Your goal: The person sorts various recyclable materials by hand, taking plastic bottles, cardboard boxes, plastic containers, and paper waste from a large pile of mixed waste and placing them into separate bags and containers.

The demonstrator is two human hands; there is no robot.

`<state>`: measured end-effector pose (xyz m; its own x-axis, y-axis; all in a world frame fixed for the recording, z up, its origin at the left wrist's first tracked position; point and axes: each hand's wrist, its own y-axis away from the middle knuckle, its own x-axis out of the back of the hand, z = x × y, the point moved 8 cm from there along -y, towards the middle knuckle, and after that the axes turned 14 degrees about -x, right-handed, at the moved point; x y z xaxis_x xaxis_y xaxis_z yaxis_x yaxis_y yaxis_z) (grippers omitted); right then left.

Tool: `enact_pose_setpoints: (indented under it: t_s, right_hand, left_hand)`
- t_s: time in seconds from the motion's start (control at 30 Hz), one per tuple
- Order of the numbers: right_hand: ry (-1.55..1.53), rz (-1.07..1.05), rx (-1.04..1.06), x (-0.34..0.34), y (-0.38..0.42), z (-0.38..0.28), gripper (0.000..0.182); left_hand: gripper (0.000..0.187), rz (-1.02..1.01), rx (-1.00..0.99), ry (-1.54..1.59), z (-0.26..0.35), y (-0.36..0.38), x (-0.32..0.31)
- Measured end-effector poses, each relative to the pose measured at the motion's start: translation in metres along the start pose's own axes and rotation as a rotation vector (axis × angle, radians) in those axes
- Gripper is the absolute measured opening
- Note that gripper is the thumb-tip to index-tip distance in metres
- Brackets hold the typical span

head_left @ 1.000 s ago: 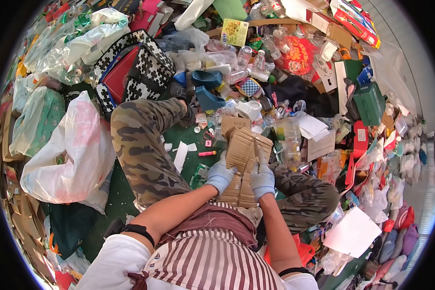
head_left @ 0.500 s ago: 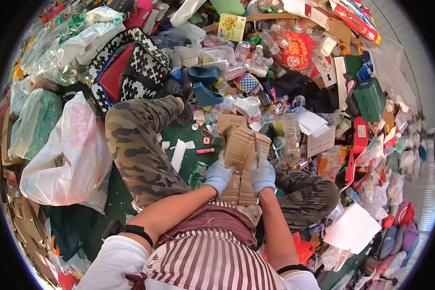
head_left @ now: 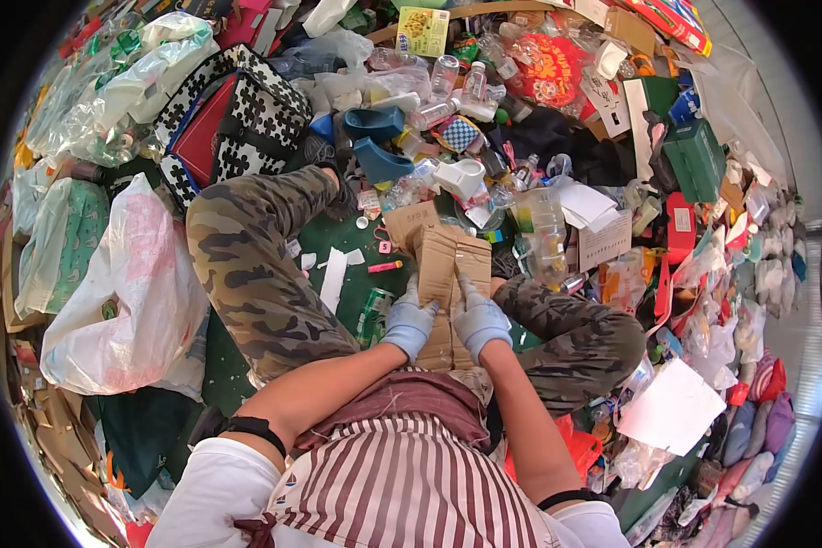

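A folded, creased piece of brown corrugated cardboard point(head_left: 450, 260) lies between my legs, close to the apron. My left hand point(head_left: 413, 324), in a pale blue-grey glove, grips its left edge. My right hand point(head_left: 480, 321), gloved alike, holds the right side, with one finger stretched along the top face. The undersides of both hands are hidden. Just left of my left hand lies a green can point(head_left: 373, 315). A pink marker-like stick point(head_left: 385, 267) and white paper strips point(head_left: 334, 279) lie on the green floor beyond it.
Mixed waste surrounds me. A white plastic bag point(head_left: 123, 301) stands left, a black-and-white patterned bag point(head_left: 246, 128) ahead left. Plastic bottles point(head_left: 444, 78) and blue-green plastic pieces point(head_left: 379, 163) lie ahead. On the right are a dark green box point(head_left: 696, 163) and a white sheet point(head_left: 671, 408).
My right hand has slid down and left on the cardboard, nearer my left hand. The cardboard is still held, and the whole view has shifted slightly.
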<state>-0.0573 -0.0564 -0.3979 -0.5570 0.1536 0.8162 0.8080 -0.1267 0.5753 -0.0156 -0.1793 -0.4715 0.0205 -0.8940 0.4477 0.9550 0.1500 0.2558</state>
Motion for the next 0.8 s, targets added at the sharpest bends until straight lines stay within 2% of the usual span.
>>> enact_pose_setpoints:
  t_s: [0.1,0.17,0.2,0.27,0.37,0.43,0.5,0.53,0.57,0.63,0.67,0.7,0.77,0.8]
  right_hand:
    - [-0.007,-0.015,-0.025,-0.022,0.010,0.012,0.051]
    - [0.017,-0.141,0.190,-0.066,0.020,0.017,0.051]
    - [0.018,-0.143,0.190,-0.065,0.032,0.015,0.051]
    - [0.127,-0.249,-0.057,-0.060,0.055,0.021,0.053]
    - [0.181,-0.279,-0.024,-0.053,0.077,0.022,0.050]
    - [0.217,-0.338,-0.028,-0.054,0.080,0.031,0.056]
    - [0.236,-0.435,-0.028,-0.061,0.085,0.040,0.054]
    - [0.203,-0.422,-0.029,-0.057,0.085,0.040,0.050]
    - [0.207,-0.423,-0.023,-0.057,0.083,0.041,0.050]
    - [0.099,-0.378,0.016,-0.048,0.077,0.046,0.045]
    - [0.117,-0.150,0.202,-0.044,0.073,0.052,0.042]
    - [0.075,0.029,0.422,-0.028,0.076,0.052,0.036]
    - [-0.621,-0.334,0.003,0.014,0.075,0.064,0.035]
    - [-0.757,-0.247,0.053,0.038,0.073,0.065,0.036]
  left_hand:
    - [0.065,0.035,0.060,-0.047,0.000,0.003,0.005]
    - [0.066,0.071,0.066,-0.018,-0.009,0.000,0.006]
    - [0.066,0.105,0.071,0.015,-0.013,0.000,0.007]
    - [0.065,0.125,0.092,-0.005,-0.009,-0.004,0.012]
    - [0.062,0.142,0.159,-0.032,-0.024,-0.003,0.020]
    - [0.060,0.172,0.201,-0.014,-0.046,-0.016,0.024]
    - [0.053,0.362,0.176,0.349,-0.067,-0.026,0.035]
    - [0.046,0.361,0.207,0.188,-0.063,-0.022,0.039]
    - [0.046,0.367,0.210,0.187,-0.059,-0.021,0.042]
    - [0.045,0.344,0.105,0.043,-0.044,-0.027,0.048]
    - [0.045,0.349,0.107,0.044,-0.045,-0.027,0.049]
    - [0.046,0.340,0.112,0.065,-0.047,-0.029,0.050]
    - [0.046,0.337,0.107,0.088,-0.055,-0.038,0.050]
    - [0.046,0.317,0.100,0.156,-0.065,-0.044,0.044]
